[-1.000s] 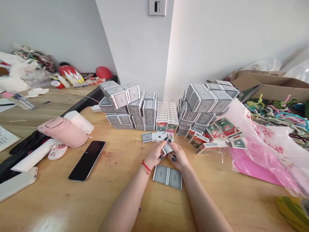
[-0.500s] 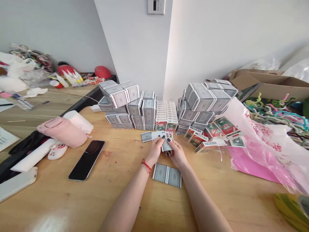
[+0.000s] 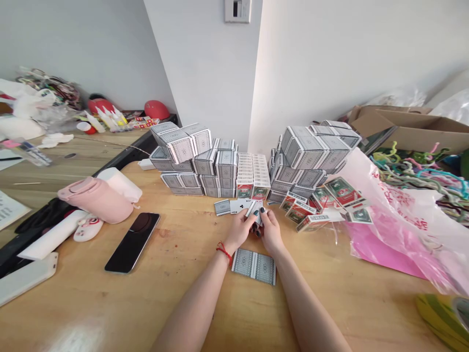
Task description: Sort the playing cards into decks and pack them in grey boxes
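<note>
My left hand (image 3: 240, 229) and my right hand (image 3: 270, 228) meet over the wooden table (image 3: 154, 298), both closed round a small stack of playing cards (image 3: 255, 211) with grey patterned backs. Just beyond the fingers lie a face-up card (image 3: 239, 206) and a face-down card (image 3: 222, 207). Two face-down card piles (image 3: 254, 266) lie side by side between my wrists. A red string circles my left wrist.
Wrapped card-deck bricks are stacked at the wall, left (image 3: 190, 159) and right (image 3: 311, 156), with small white boxes (image 3: 253, 176) between them. Loose deck boxes (image 3: 322, 203) spill from a pink plastic bag (image 3: 395, 225). A black phone (image 3: 132, 242) and pink bottle (image 3: 95, 199) lie left.
Both hands have moved a little away from me toward the stacks, still holding the cards, and the cards are now more covered by the fingers.
</note>
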`<control>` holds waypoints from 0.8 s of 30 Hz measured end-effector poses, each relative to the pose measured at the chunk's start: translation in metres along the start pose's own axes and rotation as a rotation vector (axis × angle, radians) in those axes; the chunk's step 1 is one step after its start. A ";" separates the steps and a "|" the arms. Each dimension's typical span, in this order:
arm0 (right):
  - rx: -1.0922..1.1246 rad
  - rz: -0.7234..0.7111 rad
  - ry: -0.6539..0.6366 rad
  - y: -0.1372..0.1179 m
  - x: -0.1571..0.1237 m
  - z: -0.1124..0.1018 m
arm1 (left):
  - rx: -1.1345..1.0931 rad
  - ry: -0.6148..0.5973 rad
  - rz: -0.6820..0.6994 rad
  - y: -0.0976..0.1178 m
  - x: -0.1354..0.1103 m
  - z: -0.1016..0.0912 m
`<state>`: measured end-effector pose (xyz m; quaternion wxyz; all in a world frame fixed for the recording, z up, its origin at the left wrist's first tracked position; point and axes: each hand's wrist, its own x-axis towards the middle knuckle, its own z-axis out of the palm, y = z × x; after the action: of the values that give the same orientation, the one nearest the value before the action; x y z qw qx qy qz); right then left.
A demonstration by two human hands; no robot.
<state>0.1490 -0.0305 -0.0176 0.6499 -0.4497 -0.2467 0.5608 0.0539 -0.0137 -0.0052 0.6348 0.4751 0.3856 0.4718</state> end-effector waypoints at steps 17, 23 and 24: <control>-0.030 0.144 -0.321 -0.011 -0.004 -0.005 | -0.288 -0.113 -0.184 -0.001 0.003 -0.008; -0.033 0.098 -0.328 -0.010 -0.003 -0.004 | -0.355 -0.033 -0.084 -0.002 0.004 -0.005; -0.030 0.072 -0.318 -0.009 -0.003 -0.003 | -0.368 -0.009 -0.057 -0.002 0.004 -0.005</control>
<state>0.1556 -0.0343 -0.0108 0.5752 -0.3737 -0.3383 0.6442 0.0504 -0.0083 -0.0086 0.7258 0.3419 0.3033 0.5141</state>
